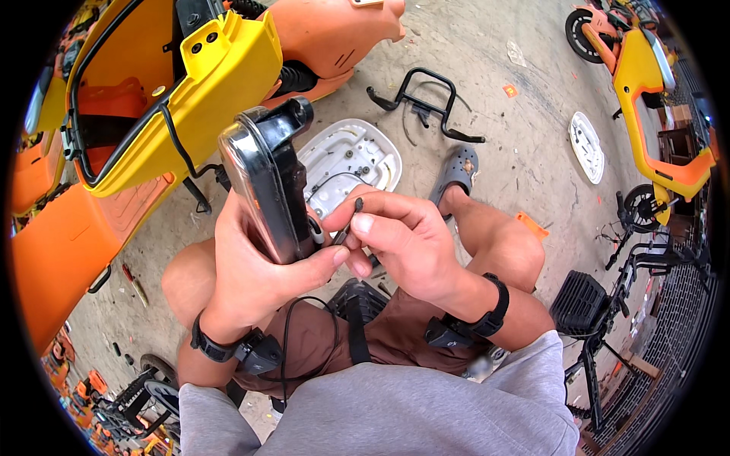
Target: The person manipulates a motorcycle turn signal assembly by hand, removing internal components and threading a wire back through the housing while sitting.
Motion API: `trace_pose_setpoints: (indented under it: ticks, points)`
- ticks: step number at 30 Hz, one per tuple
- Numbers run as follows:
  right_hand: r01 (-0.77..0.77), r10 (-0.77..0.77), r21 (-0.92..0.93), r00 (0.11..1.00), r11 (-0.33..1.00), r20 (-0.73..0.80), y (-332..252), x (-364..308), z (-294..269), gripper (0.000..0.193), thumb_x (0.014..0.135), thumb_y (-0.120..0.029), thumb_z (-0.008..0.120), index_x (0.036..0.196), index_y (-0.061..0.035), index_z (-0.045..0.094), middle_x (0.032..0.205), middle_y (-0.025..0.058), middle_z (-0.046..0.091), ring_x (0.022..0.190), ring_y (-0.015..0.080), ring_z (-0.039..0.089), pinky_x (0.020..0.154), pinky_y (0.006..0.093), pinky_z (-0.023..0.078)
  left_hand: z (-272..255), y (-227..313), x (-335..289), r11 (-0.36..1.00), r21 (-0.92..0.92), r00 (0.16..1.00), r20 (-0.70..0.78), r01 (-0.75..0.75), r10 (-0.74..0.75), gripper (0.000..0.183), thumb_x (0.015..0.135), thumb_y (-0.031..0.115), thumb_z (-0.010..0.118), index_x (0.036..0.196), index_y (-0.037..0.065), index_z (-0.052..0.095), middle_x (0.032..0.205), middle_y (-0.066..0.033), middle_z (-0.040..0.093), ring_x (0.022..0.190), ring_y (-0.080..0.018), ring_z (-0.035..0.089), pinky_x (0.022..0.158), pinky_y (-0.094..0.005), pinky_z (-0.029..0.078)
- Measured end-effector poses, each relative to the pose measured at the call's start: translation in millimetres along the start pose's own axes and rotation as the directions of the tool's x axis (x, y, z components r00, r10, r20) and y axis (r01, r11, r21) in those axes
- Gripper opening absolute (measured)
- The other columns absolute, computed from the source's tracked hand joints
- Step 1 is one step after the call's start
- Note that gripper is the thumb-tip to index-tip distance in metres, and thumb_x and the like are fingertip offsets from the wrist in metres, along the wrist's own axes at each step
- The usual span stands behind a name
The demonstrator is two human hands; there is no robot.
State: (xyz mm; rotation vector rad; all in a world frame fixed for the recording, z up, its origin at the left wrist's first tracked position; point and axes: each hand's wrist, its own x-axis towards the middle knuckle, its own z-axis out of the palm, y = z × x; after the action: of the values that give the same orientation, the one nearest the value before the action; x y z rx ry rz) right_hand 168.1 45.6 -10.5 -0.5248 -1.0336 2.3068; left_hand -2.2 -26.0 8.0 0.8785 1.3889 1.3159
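Note:
My left hand is wrapped round a scooter lamp with a glossy, see-through front and a black housing. The lamp stands upright in that hand, a black bracket at its top. Close against its lower right side, my right hand pinches a thin dark piece between thumb and fingers. Whether that is a wire end or a screw, I cannot tell. The left thumb reaches across to the right fingers. Behind both hands, a white plastic cover lies hollow side up on the floor with small dark parts in it.
A yellow and orange scooter body stands close on the left. Ahead on the floor lies a black tubular rack. A screwdriver rests by my left knee. Further right are another white cover, a yellow scooter frame and a black crate.

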Motion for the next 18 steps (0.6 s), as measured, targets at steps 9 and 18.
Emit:
trace_pose_setpoints:
  ticks: [9, 18]
  points:
    - [-0.02, 0.017, -0.047, 0.997, 0.999, -0.069, 1.6, 1.5, 3.1, 0.027, 0.099, -0.016, 0.052, 0.107, 0.006, 0.065, 0.084, 0.0036, 0.057, 0.07, 0.0082, 0.055, 0.061, 0.023, 0.045, 3.7, 3.1, 1.6, 1.0, -0.008, 0.999, -0.044, 0.003, -0.003, 0.067, 0.061, 0.006, 0.087, 0.116, 0.001, 0.048, 0.096, -0.0031, 0.059, 0.084, -0.0106, 0.06, 0.074, -0.0268, 0.05]
    - [0.29, -0.355, -0.433, 0.932, 0.854, -0.075, -10.5, -1.1, -3.0, 0.031, 0.098, -0.007, 0.052, 0.127, 0.0042, 0.054, 0.09, 0.008, 0.062, 0.076, 0.0124, 0.06, 0.068, 0.025, 0.05, 3.9, 5.3, 15.7, 0.846, -0.425, 0.946, 0.11, 0.322, -0.305, 0.057, 0.098, 0.061, 0.033, 0.113, 0.006, 0.043, 0.068, -0.0134, 0.058, 0.047, -0.0231, 0.06, 0.043, -0.0312, 0.051]
